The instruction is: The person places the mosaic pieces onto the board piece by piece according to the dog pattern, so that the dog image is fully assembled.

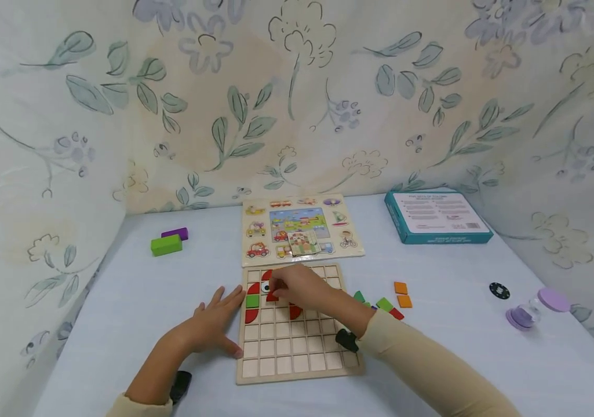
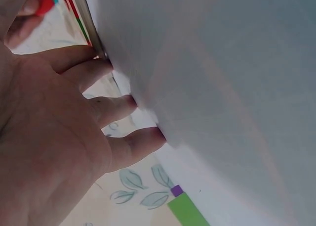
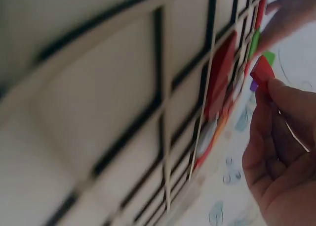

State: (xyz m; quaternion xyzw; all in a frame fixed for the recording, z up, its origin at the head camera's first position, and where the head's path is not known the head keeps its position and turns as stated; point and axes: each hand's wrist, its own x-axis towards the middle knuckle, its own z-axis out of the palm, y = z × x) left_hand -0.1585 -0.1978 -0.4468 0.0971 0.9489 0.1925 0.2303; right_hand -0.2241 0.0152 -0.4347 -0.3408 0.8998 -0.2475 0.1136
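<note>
A wooden grid board (image 1: 301, 381) lies flat on the table. On its upper left cells sit a green square tile (image 1: 252, 301), a red rounded tile (image 1: 251, 316) and a tile with an eye (image 1: 265, 287); another red tile (image 1: 295, 313) lies nearer the middle. My right hand (image 1: 301, 285) is over these cells, pinching a small red tile (image 3: 263, 71) between thumb and fingertips, seen plainly in the right wrist view. My left hand (image 1: 207, 325) rests with fingers spread along the board's left edge. The right hand hides some cells.
Loose tiles, including orange squares (image 1: 404, 301) and a green one (image 1: 384, 303), lie right of the board. Behind it is a picture puzzle (image 1: 255, 231). Green (image 1: 166, 245) and purple blocks (image 1: 175, 233), a teal box (image 1: 443, 237), a black disc (image 1: 499, 291) and a sand timer (image 1: 528, 314) stand farther out.
</note>
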